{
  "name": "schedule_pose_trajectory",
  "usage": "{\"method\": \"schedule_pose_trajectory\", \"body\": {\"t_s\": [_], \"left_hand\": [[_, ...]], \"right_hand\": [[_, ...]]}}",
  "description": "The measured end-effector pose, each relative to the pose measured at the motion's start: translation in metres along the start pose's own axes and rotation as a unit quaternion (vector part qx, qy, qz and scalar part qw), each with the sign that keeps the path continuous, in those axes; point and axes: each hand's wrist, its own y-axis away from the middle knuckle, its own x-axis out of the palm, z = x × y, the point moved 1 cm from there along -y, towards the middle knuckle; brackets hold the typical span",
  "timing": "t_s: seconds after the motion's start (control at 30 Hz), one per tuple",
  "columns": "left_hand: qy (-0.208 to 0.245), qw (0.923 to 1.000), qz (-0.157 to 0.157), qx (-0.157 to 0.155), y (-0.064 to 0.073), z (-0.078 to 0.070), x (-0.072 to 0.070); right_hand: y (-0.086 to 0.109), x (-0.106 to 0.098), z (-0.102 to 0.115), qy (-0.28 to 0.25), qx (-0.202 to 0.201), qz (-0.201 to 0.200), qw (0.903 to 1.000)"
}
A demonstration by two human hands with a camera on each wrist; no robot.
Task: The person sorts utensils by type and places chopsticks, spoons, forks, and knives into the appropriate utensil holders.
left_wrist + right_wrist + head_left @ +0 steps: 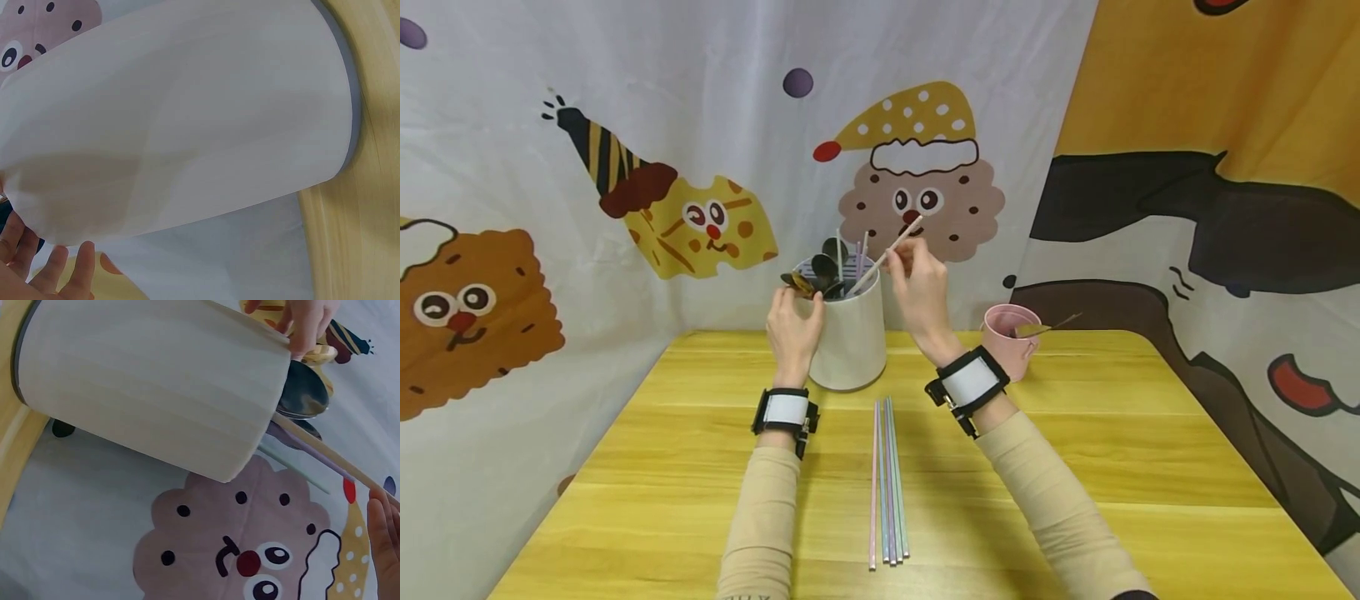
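Note:
A tall white utensil holder [850, 343] stands upright at the back of the table, with dark spoons [824, 267], a gold spoon [802, 284] and thin pale and purple sticks showing above its rim. My left hand [793, 329] holds the holder's near-left rim, close beside the gold spoon. In the left wrist view, the fingers [82, 269] lie at the rim end. Above the holder's right side, my right hand [920, 287] pinches a cream chopstick [878, 263] near its upper end. That chopstick slants, its lower end inside the holder and hidden.
Several pastel chopsticks [889, 492] lie side by side on the wooden table [700, 508], in front of the holder. At the right, behind my right wrist, stands a pink cup [1011, 354] with a thin-handled utensil [1037, 330] leaning out. A printed curtain [715, 67] hangs behind.

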Motion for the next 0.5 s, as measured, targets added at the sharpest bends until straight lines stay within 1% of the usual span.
{"method": "schedule_pose_trajectory", "body": {"t_s": [0.13,0.23,0.37,0.5], "left_hand": [[-0.001,1.0,-0.003,0.001,0.0,0.001,0.001],[0.001,1.0,-0.006,0.001,0.0,0.001,0.001],[0.004,1.0,-0.008,0.003,-0.001,0.002,0.002],[0.006,1.0,-0.005,-0.001,0.0,0.003,0.002]], "right_hand": [[0.002,0.002,-0.003,0.007,0.013,0.024,0.9996],[0.008,0.002,-0.007,0.013,0.022,0.038,0.999],[0.022,0.004,-0.018,0.029,0.036,0.061,0.9971],[0.04,0.007,-0.031,0.044,0.055,0.097,0.9928]]}}
